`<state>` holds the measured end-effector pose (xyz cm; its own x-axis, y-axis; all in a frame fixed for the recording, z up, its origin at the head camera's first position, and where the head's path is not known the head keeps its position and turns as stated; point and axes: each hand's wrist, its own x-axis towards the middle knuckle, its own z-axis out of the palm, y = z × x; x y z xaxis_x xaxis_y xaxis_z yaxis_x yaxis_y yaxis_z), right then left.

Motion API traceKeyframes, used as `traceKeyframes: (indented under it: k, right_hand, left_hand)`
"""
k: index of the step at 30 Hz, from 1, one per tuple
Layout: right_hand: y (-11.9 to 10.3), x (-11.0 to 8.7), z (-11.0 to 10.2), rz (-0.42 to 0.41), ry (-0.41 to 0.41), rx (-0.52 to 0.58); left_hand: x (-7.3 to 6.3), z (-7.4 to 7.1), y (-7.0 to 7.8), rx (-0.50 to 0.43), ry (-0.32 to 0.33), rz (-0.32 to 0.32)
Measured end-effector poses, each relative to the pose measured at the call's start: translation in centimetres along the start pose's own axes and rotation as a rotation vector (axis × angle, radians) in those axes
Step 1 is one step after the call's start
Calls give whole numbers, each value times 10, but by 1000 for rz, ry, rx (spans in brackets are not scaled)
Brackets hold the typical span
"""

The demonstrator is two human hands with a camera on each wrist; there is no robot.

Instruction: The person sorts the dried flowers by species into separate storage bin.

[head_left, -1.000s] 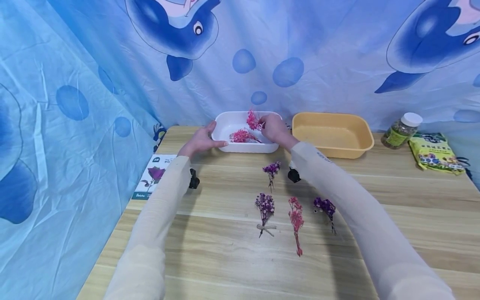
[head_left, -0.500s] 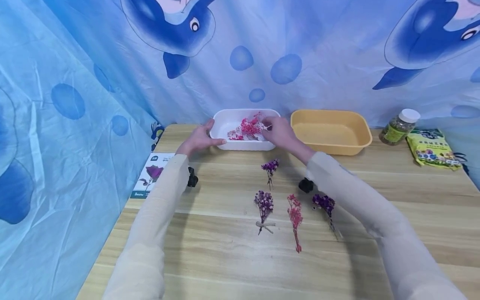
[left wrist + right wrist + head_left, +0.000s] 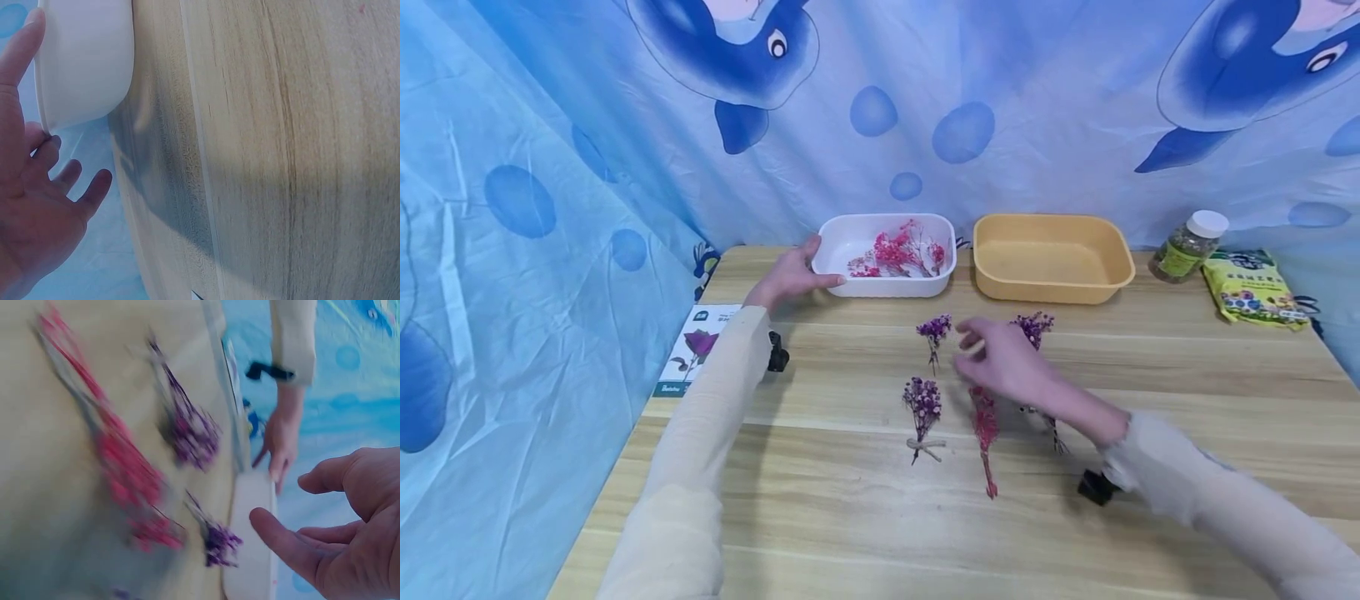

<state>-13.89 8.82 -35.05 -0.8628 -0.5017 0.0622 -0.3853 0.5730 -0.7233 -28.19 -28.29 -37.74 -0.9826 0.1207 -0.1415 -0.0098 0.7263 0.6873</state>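
Observation:
My left hand (image 3: 786,277) holds the left end of a white plastic tub (image 3: 887,287), its thumb and a bent finger at the rim (image 3: 40,94). Several pink dried flower sprigs (image 3: 895,252) lie inside the tub. Over the table, my right hand (image 3: 1011,358) has nothing in its loosely spread fingers. Below it is a pink dried flower bunch (image 3: 985,433), its top overlapped by the hand. A purple bunch (image 3: 1036,327) shows partly behind that hand. To the left lie a small purple sprig (image 3: 934,327) and a purple bunch tied with twine (image 3: 922,400).
A yellow plastic tub (image 3: 1052,250) stands right of the white one. Farther right are a white-capped jar (image 3: 1189,247) and a yellow-green packet (image 3: 1251,287). A card with a flower picture (image 3: 688,350) lies at the left edge, partly under the left sleeve. A blue curtain (image 3: 947,83) hangs behind.
My right hand has let go of the pink sprig in the white tub, then come back toward me over the bunches on the table. The left hand stays at the tub.

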Motion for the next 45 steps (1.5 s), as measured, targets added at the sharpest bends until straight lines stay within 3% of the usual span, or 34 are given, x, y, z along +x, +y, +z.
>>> traceKeyframes:
  k: [3,8,16,24,45]
  right_hand:
    - [0,-26,7,31,-35,-14]
    - [3,-58,17,46,-17,-20]
    - [11,-89,31,87,23,-26]
    - [22,-94,44,80,89,-82]
    - [27,-88,59,164,89,-197]
  left_hand:
    - [-1,0,0,6,3,-1]
    - [-2,0,0,13,-4,-2]
    - [-1,-1,1,14,0,-3]
    - [0,-1,-1,25,-6,-6]
    - [2,-2,-2,36,-15,25]
